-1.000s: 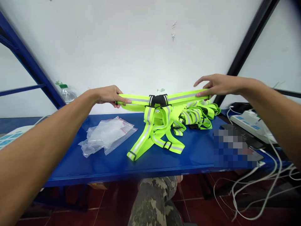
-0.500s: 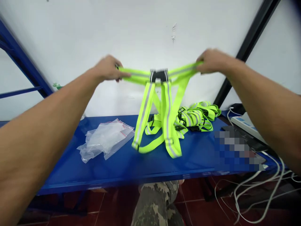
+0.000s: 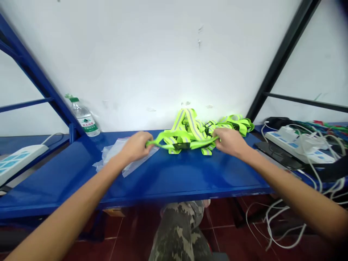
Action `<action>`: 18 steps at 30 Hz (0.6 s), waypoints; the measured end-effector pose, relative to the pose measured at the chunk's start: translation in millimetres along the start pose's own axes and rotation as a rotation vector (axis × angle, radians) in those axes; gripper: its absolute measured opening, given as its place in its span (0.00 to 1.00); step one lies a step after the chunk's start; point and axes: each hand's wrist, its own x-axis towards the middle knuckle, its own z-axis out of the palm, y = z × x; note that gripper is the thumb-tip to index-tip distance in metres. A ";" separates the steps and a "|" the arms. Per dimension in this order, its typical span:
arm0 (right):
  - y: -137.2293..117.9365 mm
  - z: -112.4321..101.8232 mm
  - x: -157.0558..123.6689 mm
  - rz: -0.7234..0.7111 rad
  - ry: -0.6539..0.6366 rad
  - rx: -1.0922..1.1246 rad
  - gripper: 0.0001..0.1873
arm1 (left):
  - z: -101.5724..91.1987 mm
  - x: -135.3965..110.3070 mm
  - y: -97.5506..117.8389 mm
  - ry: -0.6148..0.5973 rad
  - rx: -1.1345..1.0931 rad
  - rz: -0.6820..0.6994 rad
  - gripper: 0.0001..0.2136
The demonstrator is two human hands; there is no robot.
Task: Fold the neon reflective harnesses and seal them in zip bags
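My left hand (image 3: 136,147) and my right hand (image 3: 230,142) both pinch the ends of a neon yellow reflective safety harness (image 3: 182,139), holding its band low over the blue steel shelf (image 3: 176,185). Its black centre piece (image 3: 181,146) hangs between my hands. The harness straps lie bunched on the shelf behind the band. Just to the right, a pile of similar neon harnesses (image 3: 233,123) touches them. My left hand is above a clear zip-lock plastic bag (image 3: 112,155), partly hiding it.
A water bottle (image 3: 84,117) stands at the shelf's back left. On the right are a white power strip (image 3: 296,145) and tangled white cables (image 3: 280,217). Another power strip (image 3: 19,161) lies on a lower left shelf. My camouflage-trousered knee (image 3: 179,232) shows below the shelf edge.
My hands have come down from above the shelf and moved closer together. The harness has dropped from hanging in the air to lying bunched on the shelf, nearer the pile.
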 end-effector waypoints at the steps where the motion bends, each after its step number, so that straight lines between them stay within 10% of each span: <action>1: -4.7 8.1 -8.3 -0.054 -0.086 0.000 0.14 | 9.7 -5.1 6.9 -0.132 0.001 0.075 0.07; 8: -35.8 17.9 -27.5 -0.184 -0.276 -0.059 0.30 | 44.7 -1.9 61.3 -0.285 -0.143 0.019 0.46; 18: -40.9 40.8 -33.7 -0.240 -0.237 0.008 0.23 | 64.6 -28.1 56.5 -0.164 -0.224 0.077 0.25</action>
